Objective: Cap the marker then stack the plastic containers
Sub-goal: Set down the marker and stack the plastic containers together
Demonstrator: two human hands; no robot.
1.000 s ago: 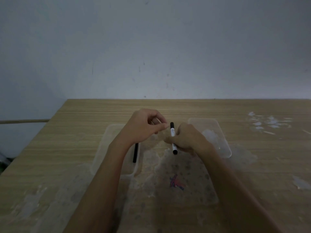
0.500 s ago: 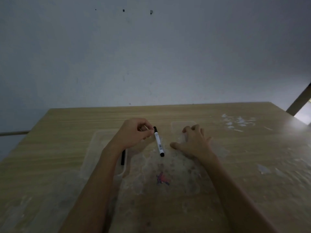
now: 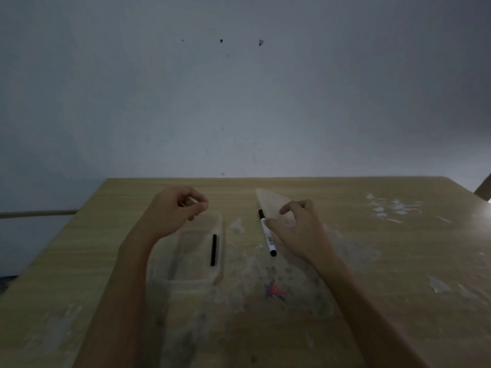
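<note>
- Once the capped marker (image 3: 267, 232) had left the left hand (image 3: 174, 212) and lain on the desk (image 3: 385, 261), capping looked done.
- Both grips were half-curled and empty; the right hand (image 3: 295, 229) reached over the right container (image 3: 271, 201), beside the marker, stacking ahead.

Scuffed wooden table (image 3: 372, 261) with 2 clear plastic containers (image 3: 196, 261) (image 3: 271, 203) and a capped marker (image 3: 267, 232).

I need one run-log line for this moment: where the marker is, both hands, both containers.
marker: capped, on table | left hand: empty | right hand: on right container | left container: holds black stick, unstacked
</note>
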